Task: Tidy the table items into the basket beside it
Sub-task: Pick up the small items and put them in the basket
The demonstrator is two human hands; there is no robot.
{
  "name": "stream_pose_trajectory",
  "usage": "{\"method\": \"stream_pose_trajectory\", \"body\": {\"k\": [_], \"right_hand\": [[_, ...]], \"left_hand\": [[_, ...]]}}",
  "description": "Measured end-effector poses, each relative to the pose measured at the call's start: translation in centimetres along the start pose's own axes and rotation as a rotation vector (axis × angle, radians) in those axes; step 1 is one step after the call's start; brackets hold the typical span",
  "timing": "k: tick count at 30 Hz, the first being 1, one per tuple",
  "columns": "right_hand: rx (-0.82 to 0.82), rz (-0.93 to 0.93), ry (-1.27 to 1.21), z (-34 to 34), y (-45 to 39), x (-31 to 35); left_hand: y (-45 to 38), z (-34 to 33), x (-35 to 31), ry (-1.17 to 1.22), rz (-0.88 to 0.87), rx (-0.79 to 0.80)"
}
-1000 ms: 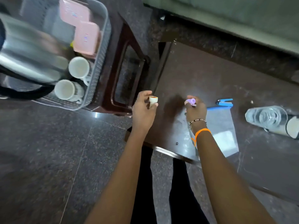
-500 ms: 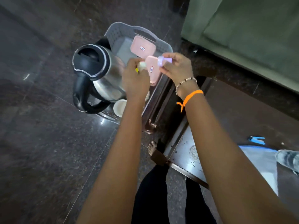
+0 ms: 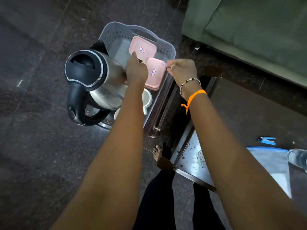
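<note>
The grey perforated basket (image 3: 116, 31) sits left of the dark table (image 3: 245, 113). It holds a steel kettle with a black lid (image 3: 93, 77), two pink lidded boxes (image 3: 142, 47) (image 3: 156, 74) and white cups (image 3: 147, 98). My left hand (image 3: 136, 70) is down inside the basket between the kettle and the boxes; its back hides whatever is in the fingers. My right hand (image 3: 182, 68) hovers at the basket's right rim, pinching a small purple item (image 3: 166, 64) that barely shows.
A dark wooden stool (image 3: 166, 107) carries the basket. On the table lie a blue clip (image 3: 266, 141), a clear plastic pouch with a blue edge (image 3: 269, 165) and a glass jar (image 3: 299, 158) at the right border. A green sofa (image 3: 249, 30) stands behind.
Both hands left the table with small items and swung left over the basket. Since half a second ago the left hand has dropped lower into it, and its cream item no longer shows.
</note>
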State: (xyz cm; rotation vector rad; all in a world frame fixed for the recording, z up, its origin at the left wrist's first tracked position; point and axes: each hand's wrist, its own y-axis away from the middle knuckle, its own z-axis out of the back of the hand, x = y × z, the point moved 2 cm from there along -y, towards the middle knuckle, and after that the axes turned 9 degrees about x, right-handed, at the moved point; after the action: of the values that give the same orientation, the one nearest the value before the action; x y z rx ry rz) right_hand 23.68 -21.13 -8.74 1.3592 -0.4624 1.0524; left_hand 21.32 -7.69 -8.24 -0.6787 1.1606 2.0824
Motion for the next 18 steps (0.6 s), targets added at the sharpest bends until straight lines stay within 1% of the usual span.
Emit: {"method": "stream_pose_trajectory", "body": {"k": [3, 6, 8, 10, 12, 15, 18], "right_hand": [[-0.022, 0.001, -0.120, 1.0, 2.4, -1.0], [-0.045, -0.005, -0.219, 3.1, 4.9, -2.9], [-0.063, -0.023, -0.287, 5.0, 6.7, -4.5], [-0.077, -0.065, -0.305, 7.0, 8.5, -6.6], [-0.092, -0.107, -0.312, 9.0, 10.3, -9.2], [-0.152, -0.173, -0.327, 13.1, 12.8, -13.5], [-0.195, -0.225, -0.256, 17.2, 14.9, -18.1]], "left_hand": [[1.1, 0.0, 0.0, 0.094, -0.029, -0.032], [3.9, -0.9, -0.6, 0.161, -0.130, -0.130], [6.5, -2.7, -0.6, 0.155, -0.183, -0.134], [9.5, -5.5, 0.1, 0.159, -0.191, -0.069], [12.6, -8.9, 1.4, 0.177, -0.170, 0.060], [17.1, -15.1, 3.3, 0.111, -0.107, 0.246], [20.6, -20.2, 4.6, 0.050, -0.073, 0.414]]}}
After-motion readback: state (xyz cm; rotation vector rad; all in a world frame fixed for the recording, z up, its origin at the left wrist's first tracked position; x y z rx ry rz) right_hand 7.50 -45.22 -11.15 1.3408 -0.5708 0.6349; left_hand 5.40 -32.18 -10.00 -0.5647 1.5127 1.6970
